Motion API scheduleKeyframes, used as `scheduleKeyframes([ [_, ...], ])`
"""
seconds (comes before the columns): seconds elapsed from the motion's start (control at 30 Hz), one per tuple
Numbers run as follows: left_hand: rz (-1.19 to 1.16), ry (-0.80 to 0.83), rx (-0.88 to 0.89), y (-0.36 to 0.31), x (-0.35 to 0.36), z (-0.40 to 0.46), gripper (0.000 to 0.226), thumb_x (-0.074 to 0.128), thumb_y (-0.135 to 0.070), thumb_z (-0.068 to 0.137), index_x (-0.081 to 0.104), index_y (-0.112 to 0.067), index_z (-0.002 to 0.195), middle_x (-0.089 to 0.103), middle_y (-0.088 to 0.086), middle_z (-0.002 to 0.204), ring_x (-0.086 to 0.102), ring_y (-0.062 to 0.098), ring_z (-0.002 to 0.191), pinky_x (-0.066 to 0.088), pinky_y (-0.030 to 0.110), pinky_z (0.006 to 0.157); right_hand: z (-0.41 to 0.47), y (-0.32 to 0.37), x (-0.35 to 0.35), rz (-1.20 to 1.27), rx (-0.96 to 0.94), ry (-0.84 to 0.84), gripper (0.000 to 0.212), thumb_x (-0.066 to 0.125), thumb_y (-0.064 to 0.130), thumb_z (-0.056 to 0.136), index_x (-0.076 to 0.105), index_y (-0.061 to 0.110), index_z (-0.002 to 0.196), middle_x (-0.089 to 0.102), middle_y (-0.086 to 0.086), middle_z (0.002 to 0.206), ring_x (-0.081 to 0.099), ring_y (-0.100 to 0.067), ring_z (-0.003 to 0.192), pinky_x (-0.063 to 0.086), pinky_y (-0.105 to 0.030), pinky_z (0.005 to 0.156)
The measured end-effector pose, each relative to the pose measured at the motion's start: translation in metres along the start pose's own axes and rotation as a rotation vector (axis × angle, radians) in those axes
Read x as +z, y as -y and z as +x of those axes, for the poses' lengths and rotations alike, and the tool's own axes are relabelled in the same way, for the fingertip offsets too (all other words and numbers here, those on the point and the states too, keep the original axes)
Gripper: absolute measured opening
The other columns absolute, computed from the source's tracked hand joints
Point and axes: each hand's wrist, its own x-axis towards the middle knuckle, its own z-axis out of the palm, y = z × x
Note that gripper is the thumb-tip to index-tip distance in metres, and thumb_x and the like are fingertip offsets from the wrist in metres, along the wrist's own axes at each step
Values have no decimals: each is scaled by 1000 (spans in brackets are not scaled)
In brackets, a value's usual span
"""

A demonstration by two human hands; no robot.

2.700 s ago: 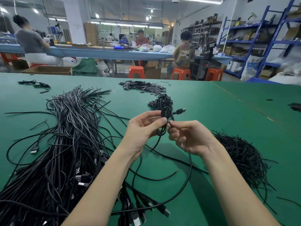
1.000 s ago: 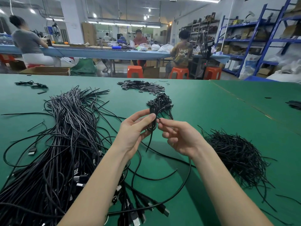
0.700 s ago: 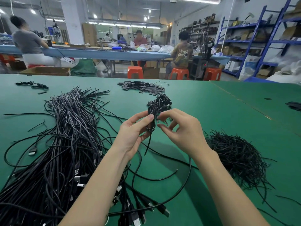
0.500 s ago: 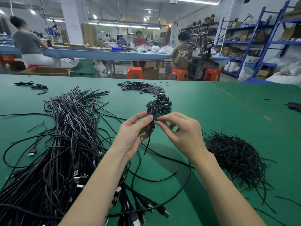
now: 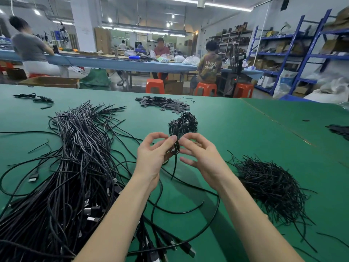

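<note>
Your left hand [image 5: 153,156] pinches the coiled cable [image 5: 176,147] near its top between thumb and forefinger, with the other fingers curled behind it. Your right hand [image 5: 204,157] meets the coil from the other side, forefinger and thumb closed on it and the remaining fingers loosely spread. Whether a tie sits in that pinch is too small to tell. You hold the coil upright above the green table [image 5: 245,133], just above the middle of the frame, and its loose tail [image 5: 174,168] hangs down toward the surface.

Right behind the coil lies a small pile of bundled cables [image 5: 186,121]. It is black against black, so the top of your coil is hard to separate from it. Further up the frame is a scatter of flat dark pieces [image 5: 164,104].

The left half of the frame is filled by a big heap of loose cables [image 5: 75,167] that runs under your left forearm, with plugs [image 5: 190,251] showing at the bottom edge. One long strand [image 5: 214,218] curves across the table beneath both forearms. Just beside your right forearm sits a heap of thin black ties [image 5: 268,186]. A single small cable [image 5: 35,97] lies at the upper left, and more dark pieces [image 5: 338,129] sit at the right edge.

Beyond the table are orange stools [image 5: 154,87], people seated at a long blue bench [image 5: 113,64], and blue shelving [image 5: 294,53] at the upper right.
</note>
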Motion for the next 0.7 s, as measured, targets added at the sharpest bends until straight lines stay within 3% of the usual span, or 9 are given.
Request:
scheduleKeyframes([
  [0.17, -11, 10, -10, 3, 3, 0, 3, 68, -8, 92, 69, -10, 93, 76, 1, 81, 72, 10, 75, 56, 18, 66, -3, -5, 9, -260, -231, -105, 22, 75, 13, 89, 67, 18, 109, 73, 2, 99, 70, -11, 75, 63, -32, 70],
  [0.3, 230, 4, 18, 5, 0, 3, 11, 64, -21, 96, 71, -22, 104, 75, -12, 85, 67, 4, 87, 53, 21, 76, 10, -6, 1, -332, -257, -207, 16, 72, 8, 91, 71, 20, 101, 75, 0, 88, 69, -11, 68, 59, -26, 59],
  [0.37, 226, -70, -33, 5, -5, 6, 15, 64, -23, 96, 67, -19, 110, 71, -7, 93, 63, 11, 89, 52, 26, 79, 27, -1, -7, -362, -249, -256, 14, 70, 8, 91, 71, 20, 98, 74, 1, 82, 69, -14, 66, 59, -29, 59],
  [0.47, 122, -169, -177, 5, -10, 10, 15, 62, -23, 97, 62, -15, 110, 67, 5, 111, 62, 18, 95, 54, 26, 73, 68, 10, -19, -433, -241, -316, 14, 67, 10, 93, 67, 22, 101, 73, 1, 81, 70, -20, 66, 60, -33, 63],
  [0.6, 76, -162, -245, 10, -12, 15, 17, 62, -25, 97, 60, -15, 111, 70, 4, 113, 65, 19, 96, 53, 26, 71, 142, 25, -28, -608, -232, -358, 10, 65, 11, 94, 63, 21, 97, 74, -7, 92, 74, -27, 83, 60, -47, 84],
  [0.7, 91, -154, -254, 14, -12, 17, 18, 63, -25, 97, 60, -14, 112, 71, 3, 112, 66, 17, 93, 54, 25, 70, 186, 28, -29, -765, -245, -368, 8, 63, 11, 94, 68, 18, 95, 75, -10, 102, 69, -27, 96, 55, -39, 93],
])
